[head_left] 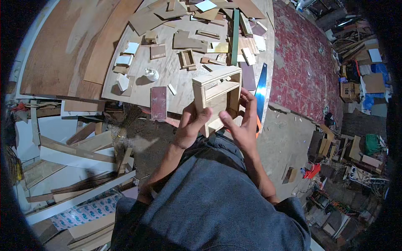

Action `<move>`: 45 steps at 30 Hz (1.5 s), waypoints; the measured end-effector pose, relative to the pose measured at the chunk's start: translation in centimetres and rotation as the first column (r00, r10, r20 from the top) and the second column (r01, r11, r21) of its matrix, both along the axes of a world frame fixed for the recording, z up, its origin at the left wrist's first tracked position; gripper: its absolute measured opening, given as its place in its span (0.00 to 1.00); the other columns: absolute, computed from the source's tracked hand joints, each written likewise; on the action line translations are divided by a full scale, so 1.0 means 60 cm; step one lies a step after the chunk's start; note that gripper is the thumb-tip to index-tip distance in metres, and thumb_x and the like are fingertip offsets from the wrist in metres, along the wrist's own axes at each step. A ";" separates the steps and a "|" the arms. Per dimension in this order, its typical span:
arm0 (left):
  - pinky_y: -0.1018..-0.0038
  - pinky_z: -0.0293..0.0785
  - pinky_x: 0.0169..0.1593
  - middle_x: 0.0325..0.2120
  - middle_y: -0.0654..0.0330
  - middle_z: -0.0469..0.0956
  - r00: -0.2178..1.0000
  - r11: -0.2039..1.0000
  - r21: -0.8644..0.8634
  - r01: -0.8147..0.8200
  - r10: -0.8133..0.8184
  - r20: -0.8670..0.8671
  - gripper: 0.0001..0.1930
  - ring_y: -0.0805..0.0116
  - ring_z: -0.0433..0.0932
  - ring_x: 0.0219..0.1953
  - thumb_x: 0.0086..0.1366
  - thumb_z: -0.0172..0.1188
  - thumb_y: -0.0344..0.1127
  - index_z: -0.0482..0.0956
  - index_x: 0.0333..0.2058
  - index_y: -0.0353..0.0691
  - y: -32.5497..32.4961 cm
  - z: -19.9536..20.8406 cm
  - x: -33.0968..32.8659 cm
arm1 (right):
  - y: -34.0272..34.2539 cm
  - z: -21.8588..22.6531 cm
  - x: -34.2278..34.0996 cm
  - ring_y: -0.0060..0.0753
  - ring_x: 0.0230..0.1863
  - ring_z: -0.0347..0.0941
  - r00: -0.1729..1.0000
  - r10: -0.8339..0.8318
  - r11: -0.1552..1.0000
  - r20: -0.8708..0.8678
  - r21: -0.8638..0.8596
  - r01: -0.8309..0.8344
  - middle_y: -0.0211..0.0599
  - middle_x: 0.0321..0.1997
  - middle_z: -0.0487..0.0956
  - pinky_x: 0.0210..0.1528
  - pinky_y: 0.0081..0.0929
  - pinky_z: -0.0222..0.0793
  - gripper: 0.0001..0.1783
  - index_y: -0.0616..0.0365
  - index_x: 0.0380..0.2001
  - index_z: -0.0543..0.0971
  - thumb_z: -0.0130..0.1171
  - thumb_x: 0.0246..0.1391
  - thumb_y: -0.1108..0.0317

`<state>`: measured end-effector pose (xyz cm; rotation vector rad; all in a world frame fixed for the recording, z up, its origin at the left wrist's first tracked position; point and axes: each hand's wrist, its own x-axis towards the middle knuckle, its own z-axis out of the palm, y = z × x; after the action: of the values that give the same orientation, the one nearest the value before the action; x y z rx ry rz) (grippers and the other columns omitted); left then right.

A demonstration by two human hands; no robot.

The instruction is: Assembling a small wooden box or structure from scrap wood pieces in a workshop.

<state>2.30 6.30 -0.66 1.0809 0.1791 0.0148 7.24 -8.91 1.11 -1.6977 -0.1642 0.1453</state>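
We see the wooden box (221,89) raised between 2 bare hands, just in front of the body and over the near edge of the desk (178,83). The left hand (189,126) grips its lower left corner, the thumb on the front edge and the other fingers mostly hidden behind; the right hand (243,130) holds the opposite side, its fingers (250,100) curled up along the wall and its thumb near the lower rim. We judge that 2 opposed grips steady the light, boxy shape, and that its tilt, with the hollow side toward us, lets the inside and the crosspiece be looked over. Behind it, the saw (261,88) lies along the right edge of the desk, its orange handle toward the person, which likely suits an easy reach. We find the white container (151,74) standing on the left, apart from most of the scraps, perhaps so that it is not knocked. The small open frame (188,60) and the green strip (235,37) lie among offcuts farther back, probably pushed there to free the near part. The dark red board (158,103) overhangs the front edge; we cannot tell whether that is deliberate.
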 end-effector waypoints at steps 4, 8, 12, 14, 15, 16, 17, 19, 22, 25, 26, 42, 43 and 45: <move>0.66 0.71 0.57 0.50 0.50 0.76 0.998 0.940 -0.340 -0.029 0.044 0.035 0.28 0.62 0.76 0.53 0.71 0.49 0.51 0.68 0.58 0.30 0.032 -0.012 0.016 | -0.009 0.006 0.019 0.26 0.49 0.70 0.989 0.074 0.962 -0.130 0.272 -0.036 0.36 0.47 0.75 0.51 0.27 0.69 0.22 0.62 0.51 0.70 0.63 0.54 0.73; 0.62 0.71 0.58 0.54 0.51 0.74 0.998 0.905 -0.422 -0.059 0.065 0.000 0.28 0.57 0.76 0.54 0.69 0.53 0.47 0.65 0.60 0.34 0.058 -0.012 0.022 | -0.004 0.001 0.027 0.23 0.43 0.74 0.967 0.122 0.935 -0.223 0.352 -0.036 0.33 0.42 0.78 0.47 0.23 0.71 0.17 0.64 0.48 0.74 0.62 0.55 0.77; 0.63 0.73 0.56 0.51 0.54 0.76 0.995 0.889 -0.447 -0.098 0.077 -0.065 0.26 0.61 0.77 0.52 0.69 0.54 0.47 0.68 0.59 0.36 0.082 -0.033 0.023 | 0.014 -0.002 0.030 0.22 0.42 0.75 0.962 0.110 0.949 -0.248 0.315 -0.028 0.34 0.42 0.79 0.44 0.22 0.73 0.20 0.65 0.52 0.74 0.63 0.56 0.75; 0.64 0.72 0.56 0.51 0.55 0.76 0.994 0.884 -0.458 -0.092 0.059 -0.087 0.26 0.61 0.77 0.52 0.69 0.54 0.47 0.69 0.58 0.37 0.094 -0.042 0.027 | 0.022 -0.002 0.033 0.22 0.42 0.75 0.955 0.115 0.950 -0.274 0.312 -0.025 0.35 0.43 0.80 0.44 0.22 0.73 0.21 0.66 0.53 0.74 0.63 0.56 0.75; 0.64 0.72 0.56 0.51 0.55 0.76 0.993 0.880 -0.467 -0.089 0.044 -0.107 0.25 0.62 0.77 0.51 0.69 0.54 0.47 0.70 0.58 0.37 0.100 -0.045 0.029 | 0.025 -0.002 0.034 0.22 0.42 0.75 0.946 0.124 0.950 -0.298 0.312 -0.026 0.36 0.44 0.80 0.44 0.22 0.74 0.21 0.67 0.54 0.73 0.63 0.57 0.74; 0.64 0.72 0.56 0.51 0.55 0.76 0.993 0.879 -0.468 -0.088 0.042 -0.109 0.25 0.62 0.77 0.51 0.69 0.54 0.47 0.70 0.58 0.37 0.104 -0.046 0.032 | 0.025 -0.006 0.036 0.22 0.42 0.75 0.946 0.122 0.950 -0.300 0.311 -0.024 0.36 0.44 0.80 0.44 0.22 0.74 0.21 0.67 0.54 0.73 0.63 0.57 0.74; 0.68 0.72 0.55 0.48 0.57 0.77 0.991 0.909 -0.403 -0.106 0.064 -0.117 0.24 0.66 0.77 0.50 0.69 0.53 0.48 0.72 0.55 0.35 0.108 -0.047 0.034 | 0.023 -0.013 0.039 0.22 0.41 0.75 0.941 0.156 0.960 -0.301 0.271 -0.072 0.37 0.44 0.81 0.44 0.22 0.74 0.21 0.67 0.54 0.74 0.62 0.57 0.74; 0.71 0.71 0.55 0.45 0.58 0.78 0.989 0.934 -0.336 -0.122 0.084 -0.124 0.24 0.70 0.77 0.48 0.70 0.52 0.50 0.74 0.52 0.34 0.114 -0.042 0.041 | 0.027 -0.020 0.039 0.22 0.40 0.75 0.934 0.187 0.966 -0.304 0.230 -0.118 0.37 0.43 0.81 0.43 0.22 0.74 0.21 0.68 0.54 0.74 0.62 0.58 0.74; 0.73 0.71 0.53 0.43 0.61 0.78 0.994 0.952 -0.288 -0.105 0.092 -0.058 0.21 0.73 0.76 0.47 0.70 0.54 0.46 0.75 0.50 0.34 0.127 -0.040 0.050 | 0.041 -0.033 0.037 0.21 0.38 0.75 0.959 0.139 0.962 -0.245 0.262 -0.073 0.37 0.42 0.81 0.42 0.22 0.73 0.18 0.68 0.52 0.76 0.61 0.59 0.74; 0.78 0.72 0.46 0.39 0.63 0.80 0.998 0.996 0.061 -0.068 0.067 0.010 0.16 0.79 0.75 0.41 0.67 0.60 0.39 0.77 0.49 0.35 0.150 -0.106 0.053 | 0.042 -0.077 0.048 0.22 0.38 0.76 0.986 0.048 0.987 -0.159 0.157 -0.022 0.36 0.41 0.81 0.40 0.22 0.73 0.18 0.68 0.52 0.76 0.60 0.59 0.74; 0.78 0.72 0.46 0.39 0.63 0.80 0.998 0.996 0.060 -0.064 0.064 0.006 0.16 0.79 0.75 0.41 0.67 0.60 0.39 0.77 0.49 0.35 0.157 -0.114 0.054 | 0.040 -0.092 0.053 0.22 0.37 0.76 0.987 0.067 0.990 -0.149 0.133 -0.047 0.36 0.41 0.81 0.39 0.22 0.74 0.17 0.68 0.51 0.76 0.60 0.60 0.73; 0.79 0.68 0.33 0.28 0.70 0.77 0.947 0.978 0.207 0.031 0.038 -0.320 0.12 0.82 0.70 0.29 0.67 0.61 0.37 0.80 0.35 0.29 0.072 -0.408 0.079 | -0.073 -0.447 0.121 0.27 0.37 0.79 0.834 0.190 0.963 -0.518 -0.068 -0.262 0.36 0.40 0.82 0.37 0.26 0.78 0.22 0.64 0.52 0.78 0.63 0.59 0.61; 0.80 0.63 0.29 0.25 0.71 0.75 0.949 0.943 0.322 0.079 0.028 -0.314 0.11 0.83 0.66 0.26 0.67 0.61 0.38 0.79 0.31 0.34 0.076 -0.469 0.072 | -0.072 -0.485 0.119 0.26 0.37 0.79 0.825 0.217 0.945 -0.522 -0.099 -0.312 0.36 0.39 0.83 0.36 0.27 0.78 0.21 0.63 0.52 0.79 0.62 0.59 0.62; 0.74 0.57 0.26 0.18 0.69 0.66 0.937 0.849 0.508 0.146 0.046 -0.346 0.17 0.79 0.60 0.22 0.66 0.61 0.38 0.70 0.21 0.36 0.077 -0.536 0.067 | -0.070 -0.552 0.116 0.25 0.34 0.78 0.827 0.221 0.946 -0.517 -0.093 -0.311 0.37 0.38 0.83 0.35 0.26 0.76 0.19 0.61 0.51 0.80 0.59 0.60 0.62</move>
<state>6.33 10.93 -32.82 1.6411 0.4867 -0.1877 14.19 -13.12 -32.01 -1.7454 0.0033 0.8282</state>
